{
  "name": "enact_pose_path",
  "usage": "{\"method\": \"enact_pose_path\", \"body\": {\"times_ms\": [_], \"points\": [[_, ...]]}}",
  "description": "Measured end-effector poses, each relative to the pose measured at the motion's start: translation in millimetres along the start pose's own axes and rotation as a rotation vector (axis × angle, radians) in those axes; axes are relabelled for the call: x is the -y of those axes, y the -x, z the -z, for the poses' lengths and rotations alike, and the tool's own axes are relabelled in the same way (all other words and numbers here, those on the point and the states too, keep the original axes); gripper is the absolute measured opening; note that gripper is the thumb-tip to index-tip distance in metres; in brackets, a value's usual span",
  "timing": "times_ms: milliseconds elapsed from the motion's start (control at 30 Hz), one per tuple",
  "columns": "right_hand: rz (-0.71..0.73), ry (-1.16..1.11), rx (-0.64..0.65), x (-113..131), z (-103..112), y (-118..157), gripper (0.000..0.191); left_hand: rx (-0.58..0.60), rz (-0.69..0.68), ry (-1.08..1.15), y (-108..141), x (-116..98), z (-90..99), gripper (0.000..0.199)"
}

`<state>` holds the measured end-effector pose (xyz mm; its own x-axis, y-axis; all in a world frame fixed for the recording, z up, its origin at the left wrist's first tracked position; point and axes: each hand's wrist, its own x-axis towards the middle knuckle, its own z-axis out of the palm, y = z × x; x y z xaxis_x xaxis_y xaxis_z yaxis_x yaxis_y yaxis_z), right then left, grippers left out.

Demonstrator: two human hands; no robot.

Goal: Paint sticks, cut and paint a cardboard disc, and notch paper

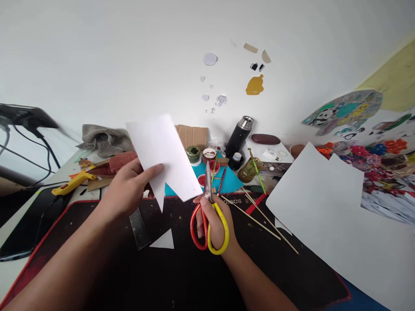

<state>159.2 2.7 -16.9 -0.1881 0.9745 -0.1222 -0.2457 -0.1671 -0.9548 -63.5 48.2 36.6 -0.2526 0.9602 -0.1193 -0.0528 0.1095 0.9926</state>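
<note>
My left hand point(131, 185) pinches a white sheet of paper point(165, 151) and holds it raised above the desk. A triangular notch is cut into the sheet's lower edge. My right hand point(215, 224) grips a pair of scissors point(208, 190) with one red and one yellow handle, blades pointing up and away from me. The blades look nearly closed, just right of the paper's lower right corner. A small white paper triangle point(164, 240) lies on the black mat point(181, 276) below, near a dark ruler point(138, 229).
Large white sheets point(327, 203) cover the right side. Wooden sticks point(259, 220) lie on the mat. Paint pots point(193, 155), a black thermos point(240, 136) and a glass jar point(249, 170) stand at the back. A yellow glue gun point(73, 183) and grey cloth point(105, 140) lie left.
</note>
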Motion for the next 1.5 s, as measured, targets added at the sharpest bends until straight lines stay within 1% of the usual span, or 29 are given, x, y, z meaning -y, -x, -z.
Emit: {"method": "enact_pose_path", "body": {"times_ms": [67, 133, 267, 367, 467, 600, 833, 1000, 1167, 1300, 1500], "points": [[0.015, -0.034, 0.028, -1.4, 0.9, -0.6, 0.059, -0.110, -0.070, 0.163, -3.6, -0.4, -1.5, 0.035], [0.011, -0.035, 0.066, -4.2, 1.1, -0.3, 0.066, -0.168, -0.115, 0.270, -6.8, -1.5, -2.4, 0.034], [0.012, -0.024, 0.174, -11.1, -0.3, 1.8, 0.083, -0.186, -0.143, 0.325, -8.5, -4.2, -2.8, 0.039], [0.017, -0.032, 0.264, -14.8, -1.0, 2.3, 0.092, -0.186, -0.140, 0.327, -6.9, -5.6, -2.4, 0.036], [0.016, -0.020, 0.294, -17.0, -0.3, 2.3, 0.085, -0.200, -0.139, 0.311, -5.6, -5.8, -1.7, 0.033], [0.040, 0.068, 0.274, -19.4, 2.4, 3.3, 0.072, -0.222, -0.164, 0.268, -4.9, -3.6, -1.0, 0.037], [0.110, 0.247, 0.253, -28.0, 5.5, 4.5, 0.055, -0.196, -0.202, 0.159, 0.7, -2.8, -1.2, 0.031], [0.116, 0.318, 0.238, -24.4, 5.1, 6.0, 0.049, -0.173, -0.185, 0.075, 8.1, -8.2, -2.3, 0.033], [0.096, 0.381, 0.253, -16.2, 2.5, 9.8, 0.041, -0.158, -0.172, 0.057, 10.7, -10.3, -4.7, 0.038], [0.092, 0.377, 0.248, -16.0, 2.4, 10.3, 0.041, -0.150, -0.176, 0.057, 11.7, -11.4, -6.6, 0.044], [0.077, 0.384, 0.246, -16.6, 2.8, 10.1, 0.039, -0.148, -0.129, 0.008, 15.5, -14.5, -8.6, 0.047]]}}
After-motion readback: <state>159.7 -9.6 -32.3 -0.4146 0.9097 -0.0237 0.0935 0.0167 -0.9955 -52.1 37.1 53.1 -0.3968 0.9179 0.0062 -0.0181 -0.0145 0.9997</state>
